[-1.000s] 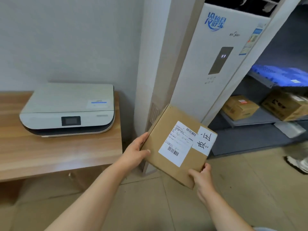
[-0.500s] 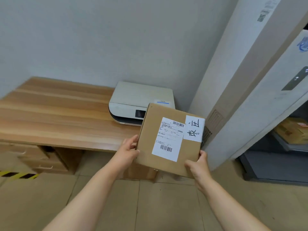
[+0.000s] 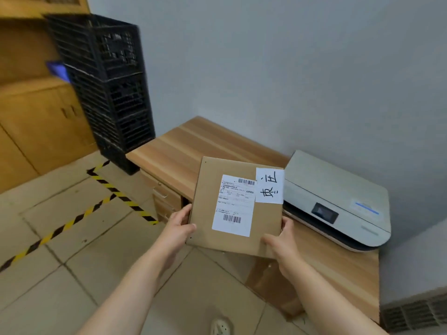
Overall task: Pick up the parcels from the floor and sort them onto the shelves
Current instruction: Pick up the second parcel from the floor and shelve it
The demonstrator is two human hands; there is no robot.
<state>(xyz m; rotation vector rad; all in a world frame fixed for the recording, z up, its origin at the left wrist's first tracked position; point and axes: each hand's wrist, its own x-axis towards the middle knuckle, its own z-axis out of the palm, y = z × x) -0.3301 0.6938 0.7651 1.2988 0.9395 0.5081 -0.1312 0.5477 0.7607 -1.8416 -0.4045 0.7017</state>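
I hold a flat brown cardboard parcel (image 3: 208,201) in front of me, above the floor and the edge of a wooden desk. It carries a white shipping label with barcodes and a white slip with handwritten characters. My left hand (image 3: 180,224) grips its lower left edge, thumb on the front face. My right hand (image 3: 281,240) grips its lower right corner. No shelves for parcels are in view.
A wooden desk (image 3: 174,151) with drawers stands against the white wall, with a white printer (image 3: 336,197) on it. Stacked black plastic crates (image 3: 106,88) stand at the desk's left end, before wooden cabinets (image 3: 33,117). Yellow-black tape (image 3: 72,221) crosses the tiled floor.
The view has swung left: the air conditioner and the shelves with boxes have gone out of sight, and the crates and cabinets have come in. Both hands keep hold of the parcel.
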